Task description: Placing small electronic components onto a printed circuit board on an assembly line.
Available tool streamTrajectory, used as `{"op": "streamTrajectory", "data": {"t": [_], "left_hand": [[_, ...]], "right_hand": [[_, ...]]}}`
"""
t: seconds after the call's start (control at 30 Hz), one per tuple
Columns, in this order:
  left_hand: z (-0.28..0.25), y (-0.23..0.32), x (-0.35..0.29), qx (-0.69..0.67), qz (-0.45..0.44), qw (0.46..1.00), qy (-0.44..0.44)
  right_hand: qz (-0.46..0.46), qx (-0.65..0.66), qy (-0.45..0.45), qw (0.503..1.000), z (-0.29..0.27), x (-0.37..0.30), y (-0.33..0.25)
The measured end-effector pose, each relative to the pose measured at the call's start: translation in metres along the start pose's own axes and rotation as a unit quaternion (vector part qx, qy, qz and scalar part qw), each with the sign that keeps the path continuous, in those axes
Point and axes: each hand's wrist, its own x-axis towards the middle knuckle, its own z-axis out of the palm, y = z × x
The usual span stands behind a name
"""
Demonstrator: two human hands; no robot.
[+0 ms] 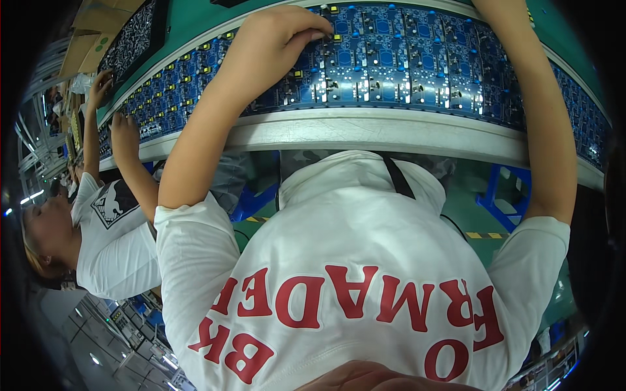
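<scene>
A small yellow part point(337, 38) is sitting on the blue circuit boards point(424, 62), near their far edge and just beside the fingertips of the person's left grip point(270, 45). Thumb and forefinger are closing in a near pinch there; whether they are gripping the part, I cannot tell. The right forearm point(546, 124) is crossing the boards, its grip lying beyond the upper edge, so its state is not showing. The step in hand is seemingly placing or settling that part; the next move is probably calling for light pressure, then a clean release without brushing neighbouring pieces. Around this, a pale metal rail point(391, 130) is running along the near side, and a co-worker's hands point(125, 135) are hovering over the boards' left end.
</scene>
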Motion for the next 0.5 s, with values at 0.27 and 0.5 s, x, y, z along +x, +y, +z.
{"op": "streamTrajectory", "data": {"t": [0.27,0.5], "left_hand": [[-0.0015,-0.0013,-0.0004,0.028,0.045,0.999,0.009],[-0.0017,0.0045,-0.0016,0.07,0.086,0.993,0.027]], "right_hand": [[0.017,0.015,-0.015,1.0,0.0031,-0.0011,0.0112],[0.021,0.032,-0.012,0.999,0.0022,-0.0014,0.0118]]}}
